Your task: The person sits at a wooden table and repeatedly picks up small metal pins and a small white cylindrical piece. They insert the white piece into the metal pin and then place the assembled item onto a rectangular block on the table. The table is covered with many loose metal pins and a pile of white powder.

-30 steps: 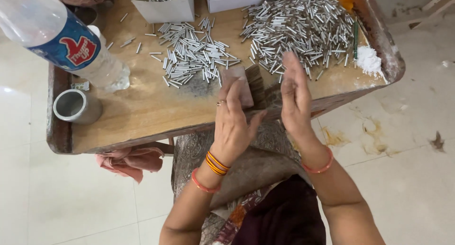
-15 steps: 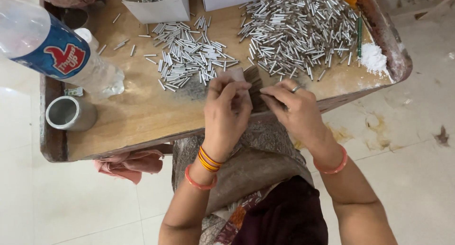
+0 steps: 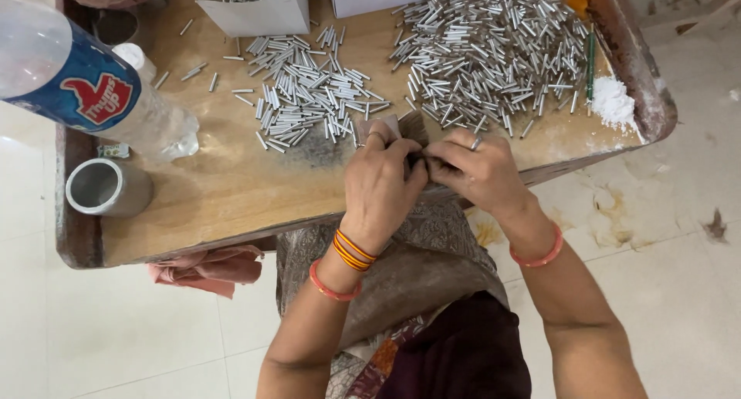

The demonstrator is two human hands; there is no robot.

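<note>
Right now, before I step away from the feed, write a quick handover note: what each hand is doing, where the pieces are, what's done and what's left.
Left hand: closed over a small flat brownish piece at the near edge of the wooden table; fingers hide the grip.
Right hand: fingertips meet the left's on the same piece.
Things: small pile of silver tubes just beyond the hands, big pile to the right, white box with some tubes at the back.
Also: plastic bottle and metal cup at left, white powder at far right.
Done: a few tubes boxed. Left: both piles loose.
</note>
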